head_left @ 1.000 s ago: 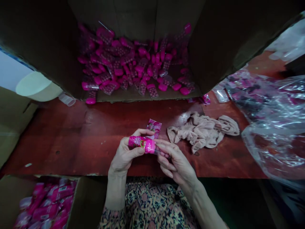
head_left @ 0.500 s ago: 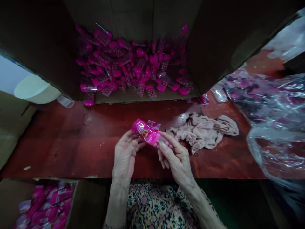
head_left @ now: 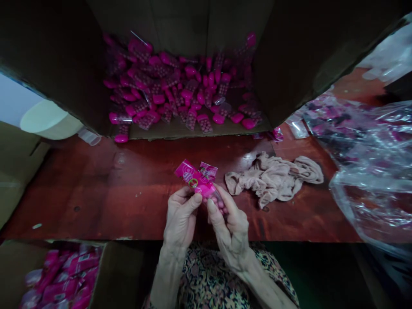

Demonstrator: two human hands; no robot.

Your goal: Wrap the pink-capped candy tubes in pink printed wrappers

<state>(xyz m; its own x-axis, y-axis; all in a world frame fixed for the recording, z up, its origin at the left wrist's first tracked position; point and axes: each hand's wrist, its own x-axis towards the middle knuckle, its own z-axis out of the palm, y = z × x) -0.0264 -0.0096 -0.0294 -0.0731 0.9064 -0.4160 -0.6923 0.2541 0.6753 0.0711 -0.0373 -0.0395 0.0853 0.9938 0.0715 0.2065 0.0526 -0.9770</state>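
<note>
Above the table's front part, both my hands hold one small clear candy container (head_left: 220,205) of pink balls with a pink cap. My right hand (head_left: 232,225) wraps its clear lower end, thumb on top. My left hand (head_left: 180,216) is closed at the cap end, its thumb pressing where the cap meets a pink printed sleeve (head_left: 187,171). The sleeve sticks out flat past the cap, up and to the left. Just beyond the container lies another pink printed piece (head_left: 209,169). The fingers under the container are partly hidden.
A cardboard box (head_left: 180,134) at the back opens toward me, with many pink-capped candy containers (head_left: 191,118) inside. A crumpled cloth (head_left: 273,178) lies to the right, near clear plastic bags (head_left: 380,171). A white tub (head_left: 48,122) stands left; a lower-left box (head_left: 119,270) holds pink-wrapped containers.
Both hands have drawn closer together and slightly toward me. My left hand's thumb has come onto the cap end, and the sleeve now extends farther beyond the cap, looking flatter.
</note>
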